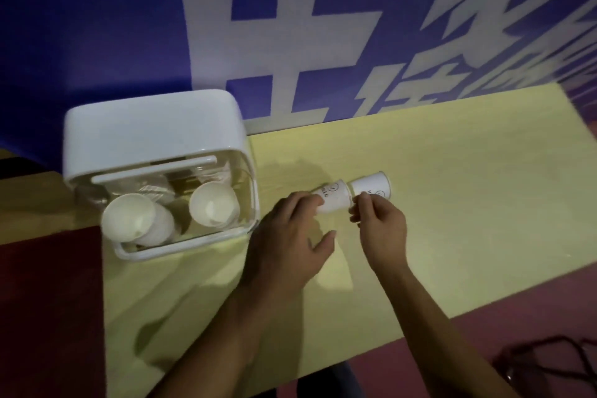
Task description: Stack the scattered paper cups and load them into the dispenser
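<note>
Two white paper cups lie on their sides on the yellow table (452, 203), touching end to end. My left hand (287, 242) grips the left cup (334, 199) with its fingertips. My right hand (381, 223) pinches the right cup (371, 187) near its rim. At the left stands the white dispenser box (151, 132) with a clear front. Inside it a stack of cups (132, 218) leans at the left, and a single cup (213, 205) sits at the right, mouths facing me.
A blue banner (290, 26) with large white characters hangs behind the table. The table's near edge runs diagonally at the lower right, above a dark red floor (484, 349). Black cables (555, 362) lie on that floor.
</note>
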Motion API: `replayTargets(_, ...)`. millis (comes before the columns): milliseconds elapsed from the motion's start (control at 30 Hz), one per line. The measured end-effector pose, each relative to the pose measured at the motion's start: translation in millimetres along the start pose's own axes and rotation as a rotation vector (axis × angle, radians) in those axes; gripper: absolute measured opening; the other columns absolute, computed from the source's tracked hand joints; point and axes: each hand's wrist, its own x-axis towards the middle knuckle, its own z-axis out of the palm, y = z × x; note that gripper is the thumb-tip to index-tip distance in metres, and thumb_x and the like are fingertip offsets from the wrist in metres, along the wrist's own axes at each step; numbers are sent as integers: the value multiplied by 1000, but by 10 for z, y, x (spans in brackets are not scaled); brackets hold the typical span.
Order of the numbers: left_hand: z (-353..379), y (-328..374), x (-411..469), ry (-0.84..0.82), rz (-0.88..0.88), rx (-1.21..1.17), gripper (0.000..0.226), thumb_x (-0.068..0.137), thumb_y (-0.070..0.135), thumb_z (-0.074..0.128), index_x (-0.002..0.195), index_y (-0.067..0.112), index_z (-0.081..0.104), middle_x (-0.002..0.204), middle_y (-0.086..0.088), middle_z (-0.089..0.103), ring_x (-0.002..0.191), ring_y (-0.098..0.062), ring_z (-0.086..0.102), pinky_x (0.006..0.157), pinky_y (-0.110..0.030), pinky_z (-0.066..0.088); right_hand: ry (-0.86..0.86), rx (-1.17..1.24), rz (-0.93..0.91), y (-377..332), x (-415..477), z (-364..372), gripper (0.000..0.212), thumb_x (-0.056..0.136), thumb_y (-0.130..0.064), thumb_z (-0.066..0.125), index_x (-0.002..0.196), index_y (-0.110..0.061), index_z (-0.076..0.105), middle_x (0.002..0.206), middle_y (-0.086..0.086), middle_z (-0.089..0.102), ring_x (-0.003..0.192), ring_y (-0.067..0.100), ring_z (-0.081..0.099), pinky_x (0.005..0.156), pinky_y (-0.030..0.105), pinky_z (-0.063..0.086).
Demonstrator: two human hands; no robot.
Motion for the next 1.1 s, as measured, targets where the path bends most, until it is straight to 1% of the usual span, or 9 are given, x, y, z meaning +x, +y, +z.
replayTargets(200, 967, 101, 876, -463, -85, 276, 83, 82, 53, 71, 150, 25, 32, 143, -1, 44, 124, -27, 49, 93, -41, 49, 54, 262, 559, 524, 580, -517, 31, 103, -34, 56, 99, -5, 67, 87, 9, 71, 71, 24, 66, 71, 38, 53)
replayTargets(367, 1484, -133, 1077, -602, -196, 435, 89, 77, 52, 77, 148, 22, 32, 138, -6, 51, 120, -31, 53, 93, -43, 50, -102, 449, 877, 769, 951, -650, 51, 93, -54, 68, 94, -4, 59, 93, 11, 67, 77, 29, 66, 72, 40, 55)
replayTargets(467, 1614, -176, 1095, -546, -252, 444, 73, 84, 53, 71, 139, 17, 40, 129, -7, 58, 117, -31, 57, 89, -41, 50, -245, 436, 931, 798, 1137, -625, 74, 81, -72, 69, 107, -3, 57, 111, 13, 65, 93, 33, 69, 81, 43, 59)
replayTargets(567, 1560, -130, 1115, -486, -301, 402, 69, 85, 50, 70, 139, 16, 43, 129, -6, 60, 117, -30, 58, 89, -41, 49, -301, 412, 949, 683, 1296, -538, 80, 76, -78, 69, 118, -12, 56, 117, 15, 64, 97, 31, 68, 88, 45, 60)
replayTargets(667, 1363, -5, 1082, -292, -433, 184, 73, 77, 44, 78, 137, 21, 44, 126, -4, 62, 111, -30, 59, 84, -40, 52, -343, 434, 942, 579, 1415, -403, 77, 69, -81, 72, 116, -21, 63, 116, 12, 69, 99, 27, 69, 80, 40, 60)
replayTargets(767, 1112, 126, 962, -48, -548, -115, 73, 73, 41, 86, 130, 33, 41, 121, 5, 59, 105, -24, 57, 80, -38, 52, -324, 383, 945, 550, 1493, -251, 76, 68, -74, 78, 120, -20, 63, 117, 11, 68, 99, 31, 68, 66, 38, 56)
replayTargets(867, 881, 162, 766, 102, -571, -275, 79, 72, 40, 90, 135, 36, 43, 128, 15, 54, 113, -14, 54, 90, -35, 49, -281, 371, 951, 572, 1539, -123, 73, 72, -66, 79, 123, -18, 61, 119, 13, 67, 100, 34, 65, 62, 38, 53)
replayTargets(1000, 706, 132, 555, 166, -584, -291, 76, 72, 45, 90, 135, 36, 49, 127, 19, 54, 115, -12, 54, 96, -38, 52, -220, 340, 878, 607, 1547, -87, 60, 79, -57, 78, 115, -12, 63, 110, 14, 69, 93, 32, 67, 67, 41, 57)
replayTargets(1100, 568, 114, 461, 190, -590, -295, 73, 71, 47, 90, 132, 37, 50, 126, 17, 57, 113, -12, 56, 94, -42, 54, -126, 202, 667, 497, 1434, -105, 58, 77, -53, 81, 107, -7, 61, 109, 13, 68, 87, 28, 67, 75, 43, 61)
